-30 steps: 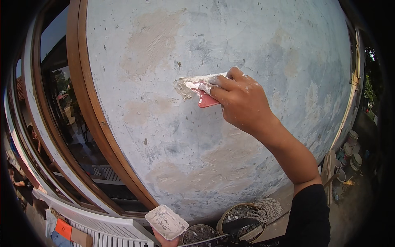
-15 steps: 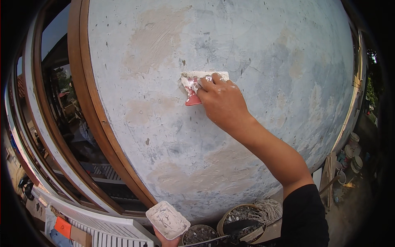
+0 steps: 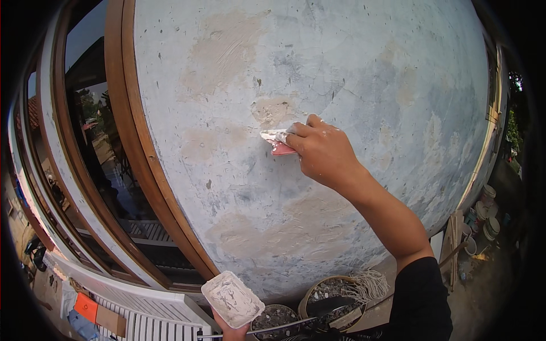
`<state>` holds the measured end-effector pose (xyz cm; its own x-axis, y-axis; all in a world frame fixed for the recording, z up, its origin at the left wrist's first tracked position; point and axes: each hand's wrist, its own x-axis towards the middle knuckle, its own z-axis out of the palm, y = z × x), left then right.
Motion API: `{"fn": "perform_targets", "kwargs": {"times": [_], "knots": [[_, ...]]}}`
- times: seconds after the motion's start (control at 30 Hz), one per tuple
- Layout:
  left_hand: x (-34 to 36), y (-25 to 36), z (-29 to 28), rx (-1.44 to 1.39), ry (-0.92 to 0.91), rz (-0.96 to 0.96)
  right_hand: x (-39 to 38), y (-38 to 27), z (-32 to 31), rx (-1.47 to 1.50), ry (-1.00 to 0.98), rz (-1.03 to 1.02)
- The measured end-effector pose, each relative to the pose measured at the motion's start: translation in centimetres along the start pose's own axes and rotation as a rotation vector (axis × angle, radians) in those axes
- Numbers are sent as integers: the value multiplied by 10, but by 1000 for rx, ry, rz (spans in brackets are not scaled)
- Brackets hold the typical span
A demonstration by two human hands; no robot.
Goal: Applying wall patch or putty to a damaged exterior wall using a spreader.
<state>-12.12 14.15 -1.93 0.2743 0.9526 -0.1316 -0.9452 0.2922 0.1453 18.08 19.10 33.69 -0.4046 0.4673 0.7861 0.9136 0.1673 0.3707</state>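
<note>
My right hand (image 3: 323, 149), smeared with white paste, is closed on a pink spreader (image 3: 282, 148) caked with paste, held against the pale, mottled blue-white wall (image 3: 341, 57). Just above the blade is a small rough beige patch (image 3: 273, 109) of filler. At the lower edge my left hand (image 3: 230, 331) grips a white rectangular tub (image 3: 232, 296) with pale paste inside, largely hiding the fingers.
Wood-framed windows (image 3: 124, 113) line the left, above a white slatted bench (image 3: 136, 332) carrying an orange item (image 3: 85, 307) and cardboard (image 3: 111, 321). Round pots (image 3: 310, 298) of rubble and a cord mop head (image 3: 368, 284) lie below the wall; stacked buckets (image 3: 490, 227) stand right.
The spreader and my right hand have moved down from the small patch, uncovering beige filler there. The tub in my left hand has risen slightly.
</note>
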Motion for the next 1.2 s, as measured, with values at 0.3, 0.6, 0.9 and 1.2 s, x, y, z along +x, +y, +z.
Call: {"fn": "perform_targets", "kwargs": {"times": [0.3, 0.6, 0.9, 1.2], "knots": [[-13, -8, 2, 191, 89, 29, 13, -6, 38, -81, 233, 41], [-4, -16, 3, 81, 13, 13, -13, -25, 32, 185, -110, 40], [-8, -9, -8, 94, 33, 37, 29, 19, 32, 213, 99, 249], [-9, -6, -7, 82, 10, 41, 50, 48, -2, 30, 410, 279]]}}
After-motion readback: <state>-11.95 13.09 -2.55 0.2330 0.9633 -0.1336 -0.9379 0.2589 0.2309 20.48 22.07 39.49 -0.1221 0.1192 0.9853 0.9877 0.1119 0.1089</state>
